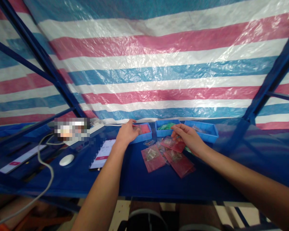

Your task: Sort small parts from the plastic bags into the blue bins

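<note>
My left hand (128, 132) is at the left blue bin (141, 138), its thumb and fingers apart over the bin's left end. Pinkish-red plastic pieces (145, 129) lie in that bin. My right hand (186, 137) is closed, the fingertips pinching a small pink plastic bag (174, 146). Beneath it, more pink bags (154, 160) with small metal-looking parts inside lie on the blue table (135, 183). Small clear bags (149, 142) are scattered around them. The middle blue bin (160, 134) contains green plastic bags (167, 126), partly behind my right hand.
A third blue bin (210, 134) with clear bags stands at the right. To the left are a tablet (103, 154), a white mouse (66, 160), a power strip (93, 130) and a white cable (51, 175). Blue metal posts (255, 109) frame the striped sheet (159, 70) behind.
</note>
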A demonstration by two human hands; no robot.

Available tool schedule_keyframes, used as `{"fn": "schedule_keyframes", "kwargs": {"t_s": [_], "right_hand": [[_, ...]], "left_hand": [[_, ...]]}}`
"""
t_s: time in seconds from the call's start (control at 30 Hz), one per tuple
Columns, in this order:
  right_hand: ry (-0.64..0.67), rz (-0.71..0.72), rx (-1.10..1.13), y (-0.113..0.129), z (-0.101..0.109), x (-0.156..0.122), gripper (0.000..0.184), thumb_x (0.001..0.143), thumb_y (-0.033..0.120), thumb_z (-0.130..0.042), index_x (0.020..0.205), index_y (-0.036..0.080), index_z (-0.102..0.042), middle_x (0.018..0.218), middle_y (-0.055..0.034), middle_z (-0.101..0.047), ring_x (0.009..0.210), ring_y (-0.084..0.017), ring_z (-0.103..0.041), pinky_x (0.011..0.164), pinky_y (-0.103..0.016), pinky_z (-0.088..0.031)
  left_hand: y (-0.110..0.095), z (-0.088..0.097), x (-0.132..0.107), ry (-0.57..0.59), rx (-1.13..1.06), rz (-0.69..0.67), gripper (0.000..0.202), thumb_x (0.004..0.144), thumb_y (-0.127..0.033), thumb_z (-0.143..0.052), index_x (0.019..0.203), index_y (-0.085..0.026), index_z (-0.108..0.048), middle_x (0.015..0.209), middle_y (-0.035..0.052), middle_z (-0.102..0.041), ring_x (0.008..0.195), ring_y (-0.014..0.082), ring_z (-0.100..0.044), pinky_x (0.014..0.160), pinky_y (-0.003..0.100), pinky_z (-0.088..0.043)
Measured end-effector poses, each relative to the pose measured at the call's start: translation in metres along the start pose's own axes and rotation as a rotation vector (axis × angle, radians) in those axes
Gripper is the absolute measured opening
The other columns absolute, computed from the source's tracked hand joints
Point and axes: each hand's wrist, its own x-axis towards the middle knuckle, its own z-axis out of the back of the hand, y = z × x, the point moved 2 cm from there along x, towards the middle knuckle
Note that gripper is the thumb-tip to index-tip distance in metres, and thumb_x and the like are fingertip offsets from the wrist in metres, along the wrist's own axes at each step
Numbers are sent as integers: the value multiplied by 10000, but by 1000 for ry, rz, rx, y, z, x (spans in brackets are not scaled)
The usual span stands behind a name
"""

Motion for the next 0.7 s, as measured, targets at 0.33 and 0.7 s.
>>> {"fn": "schedule_keyframes", "kwargs": {"t_s": [0.33, 0.7], "right_hand": [[143, 337, -539, 9, -11, -19, 290, 1015, 495, -681, 1186, 261, -709, 992, -37, -790, 887, -245, -758, 795, -383, -573], [634, 767, -797, 22, -32, -37, 616, 824, 605, -886, 1318, 261, -758, 1357, -104, -739, 1316, -330, -609, 1171, -527, -453]], "left_hand": [[-29, 2, -19, -83, 141, -245, 281, 975, -336, -629, 1161, -294, -836, 1305, 84, -743, 1249, 355, -618, 1081, 516, -478], [-38, -9, -20, -10, 96, -303, 583, 1094, -592, -422, 960, -257, -880, 1151, 101, -817, 1135, 293, -706, 958, 387, -493]]}}
